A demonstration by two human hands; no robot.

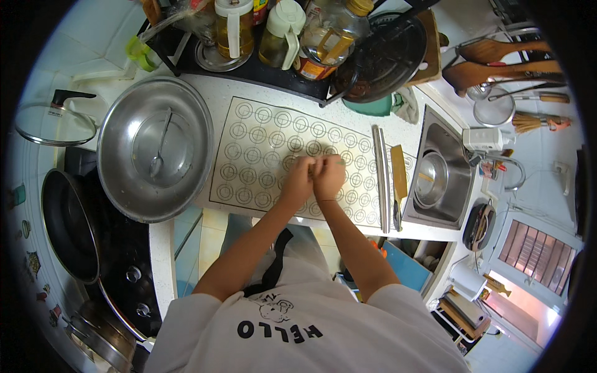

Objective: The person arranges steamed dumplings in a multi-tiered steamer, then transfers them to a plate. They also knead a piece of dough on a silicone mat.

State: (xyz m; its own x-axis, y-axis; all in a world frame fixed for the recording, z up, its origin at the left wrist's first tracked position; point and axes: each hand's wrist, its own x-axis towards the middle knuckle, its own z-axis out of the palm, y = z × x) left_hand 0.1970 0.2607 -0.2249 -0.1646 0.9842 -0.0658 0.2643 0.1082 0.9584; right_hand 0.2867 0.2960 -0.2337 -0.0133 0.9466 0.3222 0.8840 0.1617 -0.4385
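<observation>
My left hand (297, 181) and my right hand (330, 175) are pressed together, knuckles meeting and fingers curled inward. Whether anything lies between them is hidden, and the fingertips are blurred. Beneath both hands a baking mat (254, 161) printed with rows of ringed circles lies flat on the counter. To the left of the mat stands a wide stainless steel basin (196, 135) with a metal spoon (164, 140) resting inside. Along the mat's right side lie a pair of long thin rods (381, 179) and a kitchen knife (399, 172) with a yellowish blade.
A black rack (261, 81) at the back holds oil jugs (282, 37) and a large jar (331, 37). On the right is a sink (436, 214) with metal bowls (430, 179). A frying pan (70, 224) sits on the stove (123, 247) at left.
</observation>
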